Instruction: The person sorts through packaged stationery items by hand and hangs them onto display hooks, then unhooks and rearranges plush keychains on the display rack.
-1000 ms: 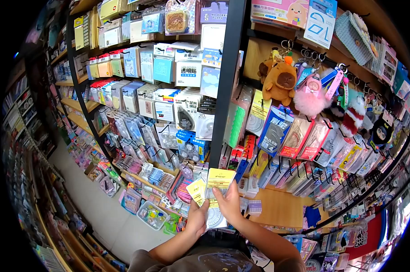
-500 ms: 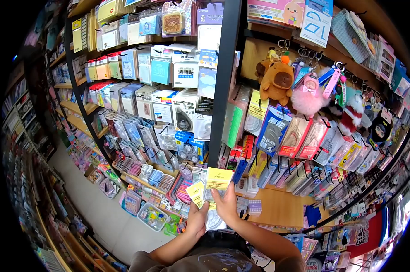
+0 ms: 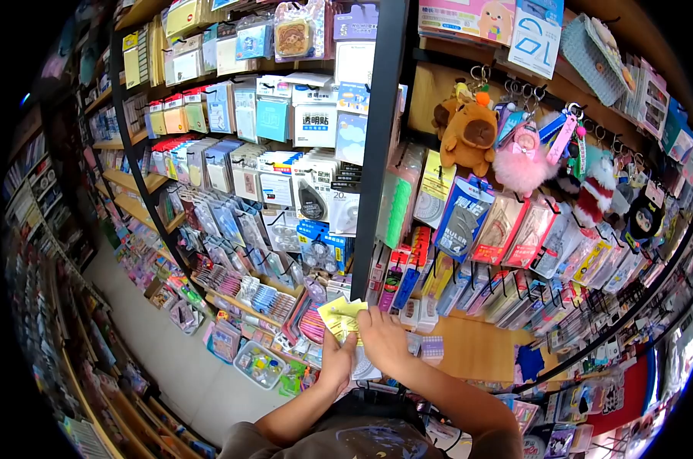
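Note:
Low in front of my body, a small stack of protractor packets (image 3: pixel 340 312) with yellow header cards is in my hands. My left hand (image 3: pixel 337 361) grips the stack from the left, its thumb lying over the cards. My right hand (image 3: pixel 383 341) is closed at the right edge of the packets, with its fingers bent over the top, and the fingertips are partly hidden. Below the cards, a clear plastic part shows between the two hands. A similar yellow-topped protractor packet (image 3: pixel 435 191) hangs on the rack ahead, up and right of my hands.
A black shelf post (image 3: pixel 375 153) rises just beyond my hands. Stationery packs hang left of it; ruler sets (image 3: pixel 463 222) and plush keychains (image 3: pixel 469 138) hang right. A wooden shelf (image 3: pixel 472 352) lies at lower right. A plastic bin (image 3: pixel 259 366) stands beside the aisle floor (image 3: pixel 174 359).
The packets, spread and upright before, are now bunched together and tilted. My right hand has turned, bringing its knuckles over their edge; my left hand still grips them.

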Available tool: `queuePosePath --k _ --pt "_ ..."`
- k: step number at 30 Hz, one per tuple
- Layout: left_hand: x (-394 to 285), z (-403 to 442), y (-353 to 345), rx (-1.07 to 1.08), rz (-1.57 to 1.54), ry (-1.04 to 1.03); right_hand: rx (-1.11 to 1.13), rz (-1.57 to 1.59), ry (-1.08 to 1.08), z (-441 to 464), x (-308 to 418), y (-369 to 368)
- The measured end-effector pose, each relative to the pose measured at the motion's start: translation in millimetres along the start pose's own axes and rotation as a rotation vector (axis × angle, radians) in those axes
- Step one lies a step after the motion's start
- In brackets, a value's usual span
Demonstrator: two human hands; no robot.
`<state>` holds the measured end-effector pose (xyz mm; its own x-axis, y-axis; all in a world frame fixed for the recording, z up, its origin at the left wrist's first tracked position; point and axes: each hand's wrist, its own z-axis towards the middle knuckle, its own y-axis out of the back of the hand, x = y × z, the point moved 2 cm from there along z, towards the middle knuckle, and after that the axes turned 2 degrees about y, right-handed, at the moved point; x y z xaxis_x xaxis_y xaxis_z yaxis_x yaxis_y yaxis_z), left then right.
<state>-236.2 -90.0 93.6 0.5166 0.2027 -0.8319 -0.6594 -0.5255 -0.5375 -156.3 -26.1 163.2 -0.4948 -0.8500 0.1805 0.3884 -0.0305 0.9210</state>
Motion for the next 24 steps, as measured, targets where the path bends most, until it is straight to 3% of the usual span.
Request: queuePosePath --k 2,8,11,24 --pt "-2.3 -2.9 -2.0 0.015 0.021 -0.003 0.016 -0.006 -0.001 0.1 -6.9 -6.8" --pt "-7.8 -7.0 -1.1 -0.002 -0.002 0.062 0.056 0.490 -0.370 6.4 -34.2 20.3" --pt "-9.6 -5.5 0.7 0.009 0.004 0.037 -0.128 0.684 -0.346 7.5 -50.8 25.8" --pt "2.8 -4.1 19.3 0.012 -0.024 0.065 -0.503 0.919 -0.278 57.6 -101.7 76.0"
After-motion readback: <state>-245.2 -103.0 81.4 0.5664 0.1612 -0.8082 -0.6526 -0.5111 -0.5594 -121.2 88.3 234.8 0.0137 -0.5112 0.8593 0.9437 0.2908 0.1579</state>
